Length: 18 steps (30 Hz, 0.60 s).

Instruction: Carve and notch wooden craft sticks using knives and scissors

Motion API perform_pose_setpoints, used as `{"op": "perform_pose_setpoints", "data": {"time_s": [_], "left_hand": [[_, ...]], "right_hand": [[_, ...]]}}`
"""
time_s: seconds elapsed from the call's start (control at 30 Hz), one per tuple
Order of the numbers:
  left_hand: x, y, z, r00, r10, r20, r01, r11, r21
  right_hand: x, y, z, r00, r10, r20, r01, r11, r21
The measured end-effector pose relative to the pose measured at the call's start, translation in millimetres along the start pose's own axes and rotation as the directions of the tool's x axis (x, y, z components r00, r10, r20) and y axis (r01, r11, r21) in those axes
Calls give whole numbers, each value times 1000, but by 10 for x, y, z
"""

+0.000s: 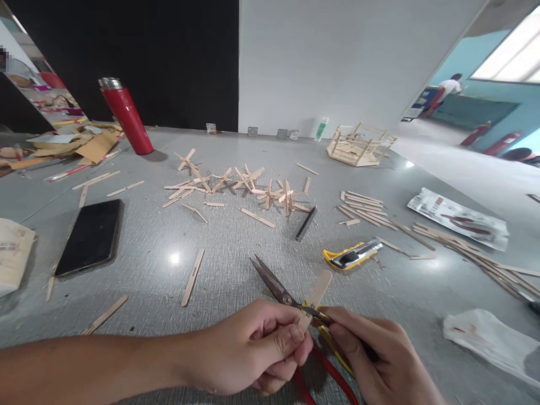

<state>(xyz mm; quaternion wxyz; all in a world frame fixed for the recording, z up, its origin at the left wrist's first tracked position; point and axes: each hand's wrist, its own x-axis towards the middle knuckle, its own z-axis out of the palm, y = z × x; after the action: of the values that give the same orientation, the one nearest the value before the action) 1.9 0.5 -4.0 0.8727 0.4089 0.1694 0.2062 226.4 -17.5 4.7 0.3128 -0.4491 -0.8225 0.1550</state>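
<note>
Between the thumb and curled fingers of my left hand (274, 343) is a wooden craft stick (321, 286), its rounded end pointing up and away. My right hand (375, 349) is closed around a slim dark metal tool (316, 314), whose narrow tip lies across the stick. The tool's exact kind is hard to make out. Under both hands rest scissors (272, 279) with red handles, blades pointing away to the left. A yellow strip (335, 350) shows beneath my right hand, mostly hidden. Beyond it lies a yellow utility knife (352, 255).
Joined craft sticks (248, 180) spread across the middle, with loose sticks (365, 208) at right. A small stick frame (358, 147) stands farther back. Left are a phone (90, 237) and red flask (129, 119). A black rod (306, 223), wrapper (458, 219) and crumpled tissue (491, 343) lie around.
</note>
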Motion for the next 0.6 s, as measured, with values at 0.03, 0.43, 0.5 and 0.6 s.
{"op": "perform_pose_setpoints", "data": {"time_s": [0.03, 0.43, 0.5, 0.6], "left_hand": [[-1, 0, 0, 1000, 2, 0, -2, 1000, 5], [20, -24, -10, 999, 39, -7, -39, 999, 38], [26, -22, -22, 999, 35, -6, -34, 998, 54], [47, -29, -43, 999, 48, 23, -50, 997, 60]], "right_hand": [[5, 18, -7, 1000, -27, -4, 27, 1000, -7], [-118, 167, -124, 936, -338, 96, 349, 856, -382], [-168, 194, -129, 922, -365, 128, 383, 810, -445], [-260, 251, -108, 909, -401, 115, 393, 732, -556]]}}
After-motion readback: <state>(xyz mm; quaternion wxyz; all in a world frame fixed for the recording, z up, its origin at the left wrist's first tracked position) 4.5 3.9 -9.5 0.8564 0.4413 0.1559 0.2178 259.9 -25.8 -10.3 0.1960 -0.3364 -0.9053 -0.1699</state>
